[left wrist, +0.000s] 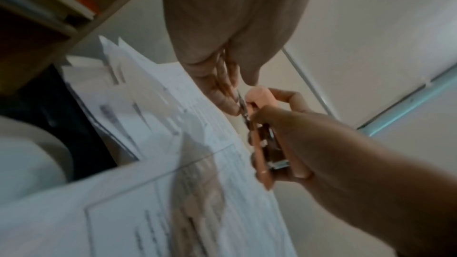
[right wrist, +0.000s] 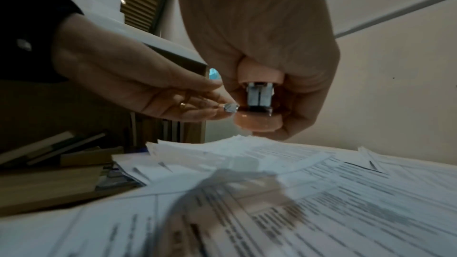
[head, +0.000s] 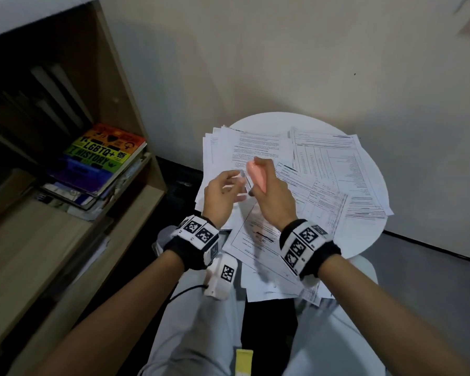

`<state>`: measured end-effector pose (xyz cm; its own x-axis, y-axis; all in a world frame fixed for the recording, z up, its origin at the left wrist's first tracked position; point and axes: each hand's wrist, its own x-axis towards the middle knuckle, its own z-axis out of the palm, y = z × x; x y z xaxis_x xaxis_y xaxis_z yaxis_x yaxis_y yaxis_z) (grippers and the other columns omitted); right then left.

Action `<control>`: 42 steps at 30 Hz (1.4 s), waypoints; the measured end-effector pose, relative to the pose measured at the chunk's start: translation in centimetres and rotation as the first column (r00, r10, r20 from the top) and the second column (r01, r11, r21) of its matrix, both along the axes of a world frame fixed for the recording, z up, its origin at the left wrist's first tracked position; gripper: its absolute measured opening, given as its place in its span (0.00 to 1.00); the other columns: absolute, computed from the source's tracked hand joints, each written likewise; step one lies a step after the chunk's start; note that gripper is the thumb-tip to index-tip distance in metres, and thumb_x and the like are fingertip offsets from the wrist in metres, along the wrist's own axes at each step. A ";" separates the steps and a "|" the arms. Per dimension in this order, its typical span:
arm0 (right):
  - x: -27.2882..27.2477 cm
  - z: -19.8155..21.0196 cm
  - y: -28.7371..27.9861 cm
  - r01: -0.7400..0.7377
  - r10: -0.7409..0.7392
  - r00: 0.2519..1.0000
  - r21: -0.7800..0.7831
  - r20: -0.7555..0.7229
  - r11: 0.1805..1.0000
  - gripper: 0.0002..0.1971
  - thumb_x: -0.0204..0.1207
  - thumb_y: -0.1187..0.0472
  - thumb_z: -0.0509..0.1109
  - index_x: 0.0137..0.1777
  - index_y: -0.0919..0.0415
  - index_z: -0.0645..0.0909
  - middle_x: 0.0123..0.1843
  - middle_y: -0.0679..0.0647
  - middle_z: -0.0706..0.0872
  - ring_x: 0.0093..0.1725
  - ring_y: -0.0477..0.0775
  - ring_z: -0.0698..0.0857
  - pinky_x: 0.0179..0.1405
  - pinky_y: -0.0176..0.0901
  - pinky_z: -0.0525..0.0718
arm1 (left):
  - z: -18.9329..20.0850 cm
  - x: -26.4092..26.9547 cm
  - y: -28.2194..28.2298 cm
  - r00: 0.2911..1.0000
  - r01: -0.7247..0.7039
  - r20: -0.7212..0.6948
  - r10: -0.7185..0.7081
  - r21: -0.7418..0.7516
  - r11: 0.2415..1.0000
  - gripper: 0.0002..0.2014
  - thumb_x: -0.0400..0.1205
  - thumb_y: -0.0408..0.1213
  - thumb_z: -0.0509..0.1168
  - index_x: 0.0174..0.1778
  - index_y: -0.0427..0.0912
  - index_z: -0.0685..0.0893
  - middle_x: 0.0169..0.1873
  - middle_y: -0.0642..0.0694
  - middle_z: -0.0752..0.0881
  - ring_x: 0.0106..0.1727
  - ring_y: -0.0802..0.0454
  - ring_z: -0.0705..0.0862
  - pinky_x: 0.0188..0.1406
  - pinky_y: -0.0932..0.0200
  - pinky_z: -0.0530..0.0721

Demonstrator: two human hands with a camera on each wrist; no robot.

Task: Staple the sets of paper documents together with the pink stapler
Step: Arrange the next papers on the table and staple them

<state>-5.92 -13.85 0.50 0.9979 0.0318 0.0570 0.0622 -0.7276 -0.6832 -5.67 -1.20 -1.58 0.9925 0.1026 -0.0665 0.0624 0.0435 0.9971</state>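
Observation:
My right hand [head: 272, 196] grips the pink stapler [head: 257, 176] above the papers, nose pointing away from me. In the right wrist view the stapler [right wrist: 257, 122] shows its metal magazine between the pink top and the pink base. My left hand [head: 223, 194] pinches a short silver strip of staples [head: 246, 180] at the stapler's left side. That staple strip [right wrist: 230, 107] touches or nearly touches the stapler's front end. Printed paper documents [head: 323, 172] lie in loose overlapping piles under both hands, on a round white table [head: 269, 120].
A wooden bookshelf [head: 136, 147] stands at the left with stacked books, a rainbow-covered book [head: 103, 156] on top. A pale wall runs behind the table. My lap in light trousers [head: 201, 335] is below, with papers overhanging the table's near edge.

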 end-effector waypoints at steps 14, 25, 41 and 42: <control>-4.4 0.5 2.6 -0.132 0.132 0.991 0.015 -0.004 0.991 0.24 0.81 0.62 0.63 0.71 0.42 0.62 0.49 0.56 0.87 0.33 0.58 0.85 0.30 0.53 0.85 | -1.7 -1.0 12.2 0.961 -0.259 -0.019 0.274 0.268 0.928 0.06 0.79 0.22 0.64 0.41 0.34 0.84 0.25 0.47 0.80 0.20 0.68 0.78 0.26 0.74 0.78; -3.4 -4.4 -7.9 0.275 -0.223 0.932 0.161 -0.284 0.948 0.25 0.80 0.63 0.68 0.60 0.28 0.67 0.53 0.60 0.79 0.44 0.66 0.83 0.41 0.61 0.85 | -20.0 0.7 16.9 0.879 0.167 -0.434 0.196 0.667 0.726 0.09 0.63 0.38 0.52 0.21 0.38 0.74 0.22 0.38 0.70 0.27 0.50 0.67 0.24 0.59 0.58; -6.4 -3.1 -11.2 0.490 -0.420 0.854 0.203 -0.306 0.848 0.10 0.72 0.59 0.76 0.41 0.68 0.85 0.32 0.62 0.82 0.31 0.59 0.77 0.32 0.48 0.80 | -7.4 0.1 13.1 0.906 -0.423 0.280 0.318 0.614 0.666 0.07 0.85 0.31 0.58 0.50 0.32 0.80 0.42 0.42 0.80 0.41 0.54 0.75 0.37 0.70 0.68; -6.7 -2.9 -11.6 0.512 -0.436 0.842 0.212 -0.318 0.832 0.10 0.71 0.60 0.76 0.39 0.68 0.85 0.31 0.61 0.81 0.30 0.58 0.77 0.32 0.50 0.81 | -4.6 -0.4 11.4 0.904 -0.411 0.358 0.232 0.582 0.702 0.05 0.84 0.30 0.60 0.50 0.35 0.80 0.42 0.45 0.79 0.39 0.57 0.74 0.36 0.73 0.69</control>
<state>-12.59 -25.43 -2.41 0.8658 -0.4285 -0.2583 -0.4380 -0.3995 -0.8053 -6.10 10.17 -6.22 0.8630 0.3475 0.3666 -0.0774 -0.6262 0.7758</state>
